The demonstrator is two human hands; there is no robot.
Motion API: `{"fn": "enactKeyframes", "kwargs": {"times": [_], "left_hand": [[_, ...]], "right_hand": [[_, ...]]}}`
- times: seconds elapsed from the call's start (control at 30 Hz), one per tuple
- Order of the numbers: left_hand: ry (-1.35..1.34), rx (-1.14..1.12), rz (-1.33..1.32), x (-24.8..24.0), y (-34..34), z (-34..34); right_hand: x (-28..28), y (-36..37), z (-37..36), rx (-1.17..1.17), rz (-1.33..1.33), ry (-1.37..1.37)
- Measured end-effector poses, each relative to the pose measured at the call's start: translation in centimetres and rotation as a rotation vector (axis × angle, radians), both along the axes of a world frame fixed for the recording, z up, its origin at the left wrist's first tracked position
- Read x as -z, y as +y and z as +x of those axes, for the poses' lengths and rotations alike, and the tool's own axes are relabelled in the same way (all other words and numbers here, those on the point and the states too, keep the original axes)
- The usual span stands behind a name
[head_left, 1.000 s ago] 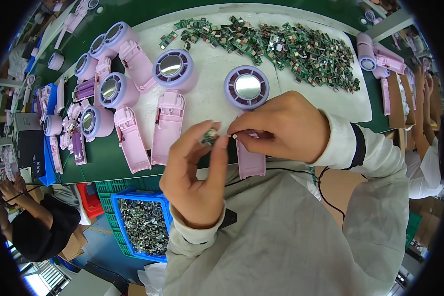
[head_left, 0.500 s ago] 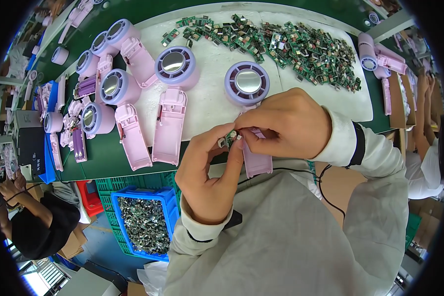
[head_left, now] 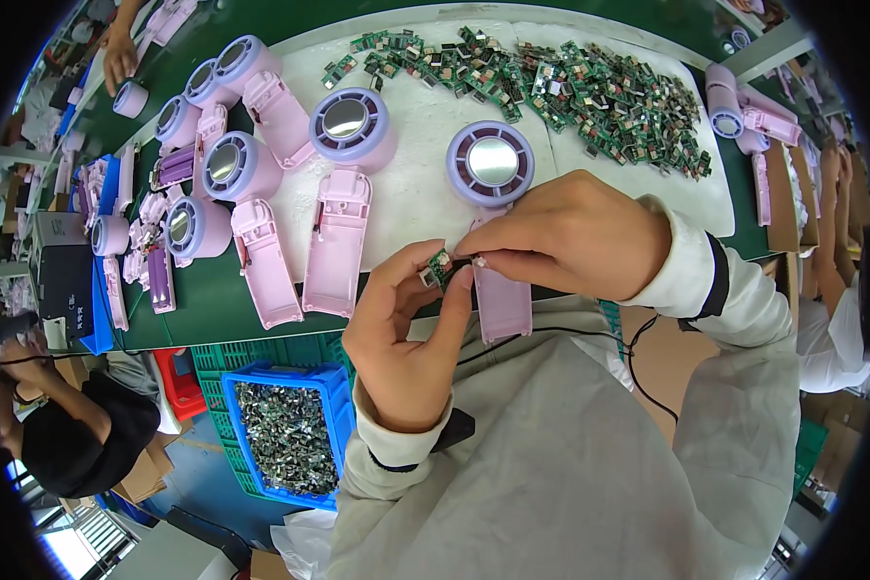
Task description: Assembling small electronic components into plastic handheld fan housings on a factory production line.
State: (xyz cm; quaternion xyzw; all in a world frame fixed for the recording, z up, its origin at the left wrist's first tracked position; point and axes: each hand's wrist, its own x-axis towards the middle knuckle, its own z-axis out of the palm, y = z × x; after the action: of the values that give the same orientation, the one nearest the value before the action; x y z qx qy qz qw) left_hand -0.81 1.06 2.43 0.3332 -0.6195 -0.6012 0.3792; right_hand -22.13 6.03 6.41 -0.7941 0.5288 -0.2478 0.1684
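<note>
My left hand point(head_left: 401, 333) pinches a small green circuit board point(head_left: 440, 268) between thumb and fingers, a metal socket showing on its edge. Close beside it, the thumb and forefinger of my right hand point(head_left: 575, 237) grip a small pale connector point(head_left: 478, 261). A short dark stretch, perhaps wire, lies between connector and board; whether they are joined I cannot tell. Under my right hand lies a pink handheld fan's open handle point(head_left: 505, 307), partly covered by the fingers. Its round lilac fan head point(head_left: 491, 164) with a mirror-like centre rests on the white foam sheet.
Loose circuit boards point(head_left: 599, 101) are heaped on the white foam sheet point(head_left: 435, 126). Several pink fans with open handles point(head_left: 336, 242) lie to the left. Below the table edge stands a blue crate point(head_left: 343, 411) full of small parts. Another person's hand point(head_left: 119, 56) is at the far left.
My right fingers have drawn slightly apart from the board, and the pale connector shows more clearly. The board is turned a little in my left hand. Another person's hand has appeared at the far left.
</note>
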Motion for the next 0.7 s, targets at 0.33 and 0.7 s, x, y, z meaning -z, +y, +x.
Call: {"fn": "enactKeyframes", "kwargs": {"times": [0.33, 0.7], "left_hand": [[-0.047, 0.003, -0.116, -0.2, -0.3, -0.8], [-0.089, -0.089, -0.331, 0.3, 0.9, -0.7]], "right_hand": [[0.1, 0.2, 0.7, 0.046, -0.035, -0.005], [0.5, 0.4, 1.3, 0.094, -0.123, 0.055]]}}
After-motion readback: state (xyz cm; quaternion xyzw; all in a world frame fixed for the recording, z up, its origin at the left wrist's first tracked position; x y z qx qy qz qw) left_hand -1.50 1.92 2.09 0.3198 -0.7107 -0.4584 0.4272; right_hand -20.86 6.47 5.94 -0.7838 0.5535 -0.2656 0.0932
